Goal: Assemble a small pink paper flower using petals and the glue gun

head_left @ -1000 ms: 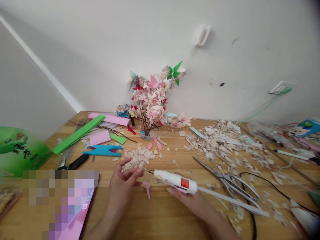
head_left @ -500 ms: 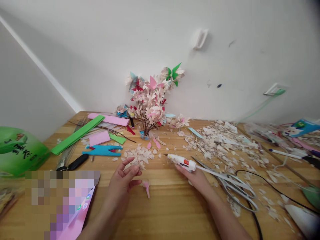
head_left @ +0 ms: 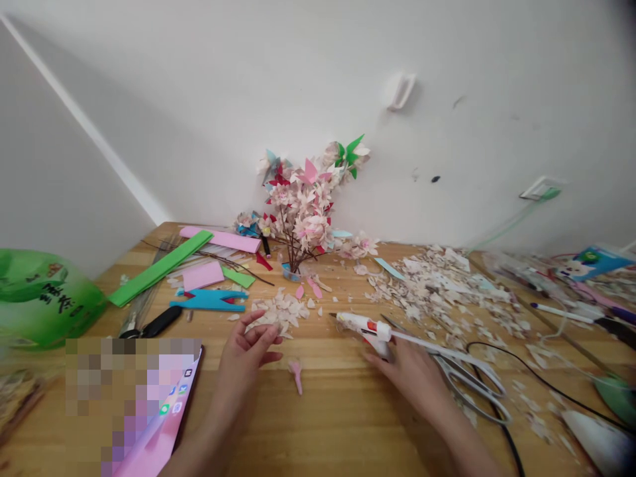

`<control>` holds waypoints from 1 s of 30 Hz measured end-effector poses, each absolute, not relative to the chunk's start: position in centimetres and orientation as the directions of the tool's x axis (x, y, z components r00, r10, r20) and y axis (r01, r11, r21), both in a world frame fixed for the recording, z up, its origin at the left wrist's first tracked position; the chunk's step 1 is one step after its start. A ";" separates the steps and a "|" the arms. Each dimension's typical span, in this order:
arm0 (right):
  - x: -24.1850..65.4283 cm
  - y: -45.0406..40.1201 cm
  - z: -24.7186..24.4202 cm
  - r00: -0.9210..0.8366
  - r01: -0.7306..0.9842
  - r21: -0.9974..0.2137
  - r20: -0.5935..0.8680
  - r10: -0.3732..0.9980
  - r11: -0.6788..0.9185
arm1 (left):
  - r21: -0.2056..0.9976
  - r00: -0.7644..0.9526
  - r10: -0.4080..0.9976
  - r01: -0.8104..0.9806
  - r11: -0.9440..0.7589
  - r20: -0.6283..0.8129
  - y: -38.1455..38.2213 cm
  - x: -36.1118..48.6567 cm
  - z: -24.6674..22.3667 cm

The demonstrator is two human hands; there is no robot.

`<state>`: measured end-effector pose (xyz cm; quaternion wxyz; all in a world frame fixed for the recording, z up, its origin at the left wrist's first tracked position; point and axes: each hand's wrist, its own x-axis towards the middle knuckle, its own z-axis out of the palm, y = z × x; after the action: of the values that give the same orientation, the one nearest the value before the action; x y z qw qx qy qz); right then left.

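Observation:
My left hand [head_left: 251,348] hovers near a pile of pale petals [head_left: 285,310], thumb and forefinger pinched together; a small pale bit seems to show at the fingertips, too small to make out. My right hand [head_left: 405,364] is by the handle of a white glue gun [head_left: 365,326], whose nozzle points left; the fingers are partly hidden by it. A small pink paper piece [head_left: 296,377] lies on the table between my hands. Grey scissors [head_left: 464,381] lie beside my right hand, partly under the glue gun's white stick.
Paper flowers on twigs [head_left: 308,218] stand against the wall. Green paper [head_left: 161,268], a blue paper piece [head_left: 211,299], black-handled scissors [head_left: 161,322], a phone [head_left: 169,414] and a green bag [head_left: 50,298] are left. Petal scraps [head_left: 437,281] and a black cable [head_left: 551,391] are right.
My right hand has shifted slightly right and down along the glue gun, so more of its handle shows. My left hand keeps its pinch. The whole view has shifted slightly.

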<state>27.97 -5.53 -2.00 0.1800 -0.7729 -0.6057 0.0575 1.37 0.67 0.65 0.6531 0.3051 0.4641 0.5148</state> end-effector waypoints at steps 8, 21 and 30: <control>21.7 -8.2 -1.2 -0.002 0.879 -0.475 0.058 0.998 0.030 | 0.885 0.030 0.957 -0.373 0.279 -0.289 0.6 1.3 1.0; 16.8 -4.4 -2.2 -0.051 0.661 -0.736 0.151 0.987 0.147 | 0.914 0.030 0.970 -0.330 0.237 -0.241 0.3 1.3 1.1; 17.3 -3.6 -3.3 0.231 0.070 -0.995 -0.059 0.971 -0.077 | 0.911 0.073 0.965 -0.318 0.262 -0.252 0.5 1.3 0.3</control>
<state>17.33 -3.60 -3.33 0.5168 -0.5904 -0.4410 0.4357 1.34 0.49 0.31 0.6443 0.3484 0.4646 0.4976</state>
